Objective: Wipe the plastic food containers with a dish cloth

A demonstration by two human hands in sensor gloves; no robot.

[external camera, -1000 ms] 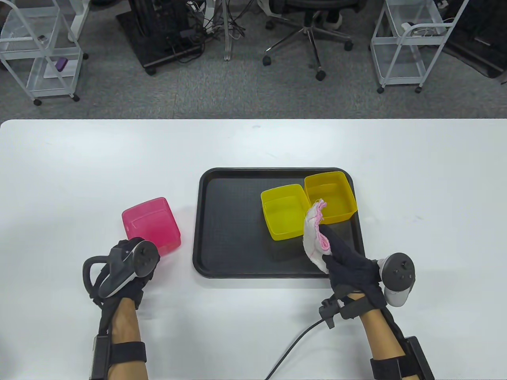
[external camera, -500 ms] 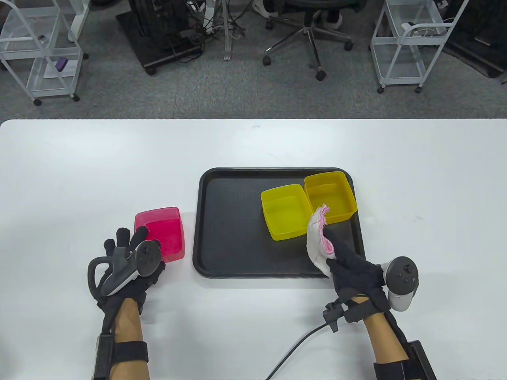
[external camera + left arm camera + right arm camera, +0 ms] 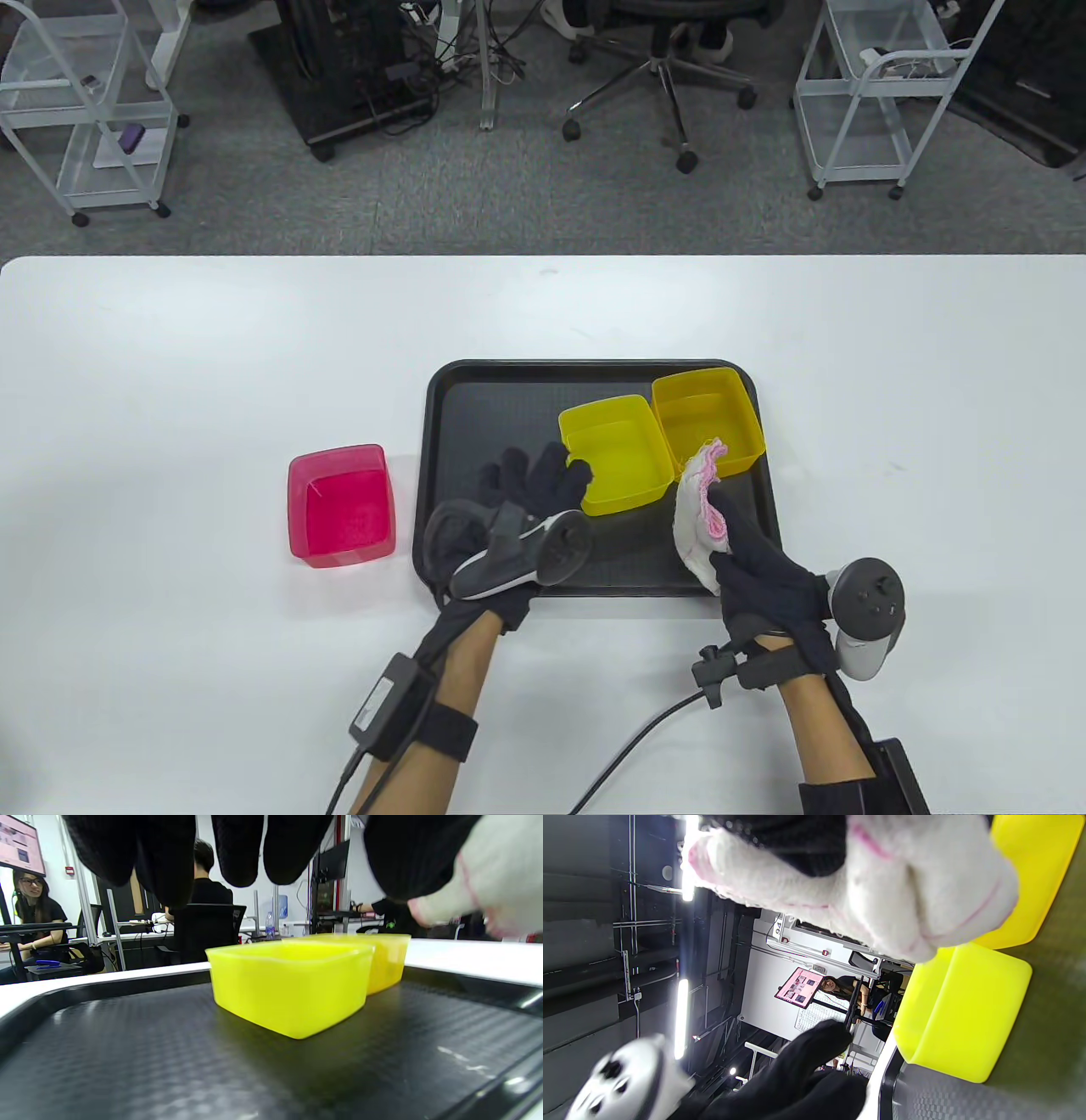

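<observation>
On the black tray (image 3: 475, 399), the left hand (image 3: 526, 488) hovers with fingers spread and nothing in them, fingertips right at the near-left corner of the near yellow container (image 3: 612, 452); whether they touch is hard to tell from above. The left wrist view puts that box straight ahead of the fingers and a little beyond them, upright, open side up, one corner pointing at the hand. It is close to square, so no long axis really matters. The left hand is clearly the nearer one for the pick.

The right hand (image 3: 768, 577) waits on the other side, fingers closed around the bunched white-and-pink dish cloth (image 3: 701, 509), held up just off the box's near-right corner.

Room looks tight on the right, where the second yellow container (image 3: 708, 420) sits touching or nearly touching its neighbour. To the left the tray floor gives bare room for the fingers. The pink container (image 3: 342, 506) stands off the tray on the white table (image 3: 170, 356), well apart.
</observation>
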